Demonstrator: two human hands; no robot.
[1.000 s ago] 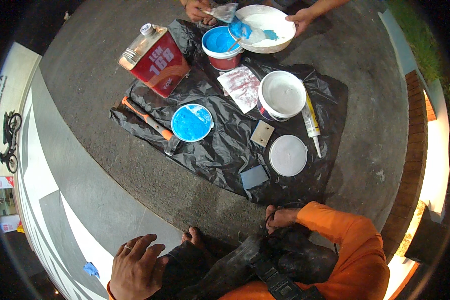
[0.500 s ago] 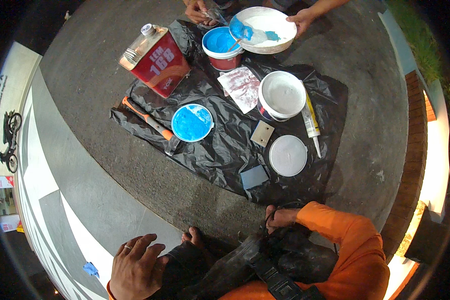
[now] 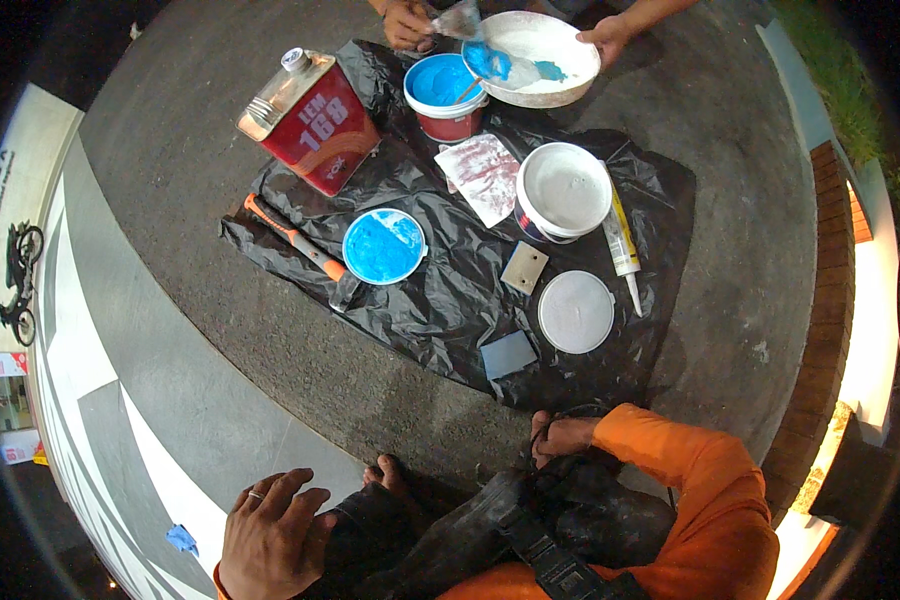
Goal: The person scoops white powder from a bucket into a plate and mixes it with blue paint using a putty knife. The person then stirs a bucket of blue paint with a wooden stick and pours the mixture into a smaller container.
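At the lower left my left hand (image 3: pixel 270 538) hangs over my knee, fingers apart and bent, a ring on one, holding nothing. Near the front edge of a black plastic sheet (image 3: pixel 440 340), my right hand (image 3: pixel 564 438) is closed beside my dark trouser leg. A thin dark loop shows by its fingers, but what it grips is hidden. Across the sheet another person's hand (image 3: pixel 615 40) supports a tilted white bowl (image 3: pixel 560 95) with white and blue paste. That person's other hand (image 3: pixel 407 25) holds a putty knife (image 3: pixel 458 20) at the bowl's rim.
On the sheet stand a red can (image 3: pixel 320 130), a tub of blue paste (image 3: pixel 448 122) and a white tub (image 3: pixel 570 190). Around them lie a hammer (image 3: pixel 295 238), blue-smeared lid (image 3: pixel 383 246), white lid (image 3: pixel 576 312), sealant cartridge (image 3: pixel 622 240), sanding block (image 3: pixel 524 267) and blue-grey pad (image 3: pixel 508 355).
The other person's putty knife has come up and right to the bowl's rim, its blade now plain to see. The bowl has shifted slightly right. My hands have stayed put.
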